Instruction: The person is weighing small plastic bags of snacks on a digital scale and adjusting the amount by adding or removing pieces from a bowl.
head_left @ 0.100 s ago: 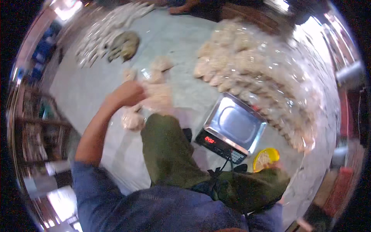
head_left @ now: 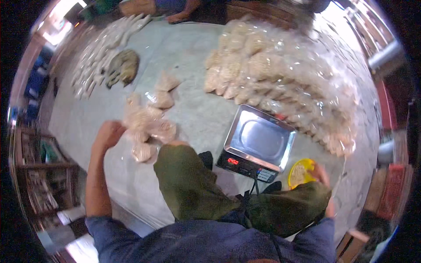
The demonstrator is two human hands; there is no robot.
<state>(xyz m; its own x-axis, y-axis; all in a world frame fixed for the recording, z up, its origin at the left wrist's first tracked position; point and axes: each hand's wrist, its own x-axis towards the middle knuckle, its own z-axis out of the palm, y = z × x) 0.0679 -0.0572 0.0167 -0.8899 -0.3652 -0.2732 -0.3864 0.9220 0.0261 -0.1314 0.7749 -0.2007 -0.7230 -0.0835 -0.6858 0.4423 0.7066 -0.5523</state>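
Shines like smooth, polished metal on the scale pan [head_left: 261, 136], turning to dark plastic on the scale housing [head_left: 246, 170]. Looks like clear, crinkled, glossy plastic on the heaped bags [head_left: 269, 65] and the smaller bag cluster [head_left: 142, 117], glossy too on the long white packs [head_left: 98, 59]. Appears smooth yellow plastic on the bowl [head_left: 309, 165], matt cloth on the olive trousers [head_left: 188, 182] and blue shirt [head_left: 197, 239].

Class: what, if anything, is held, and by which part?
Right hand: seemingly the yellow bowl, by its right rim. Left hand, at the bags: cannot tell.
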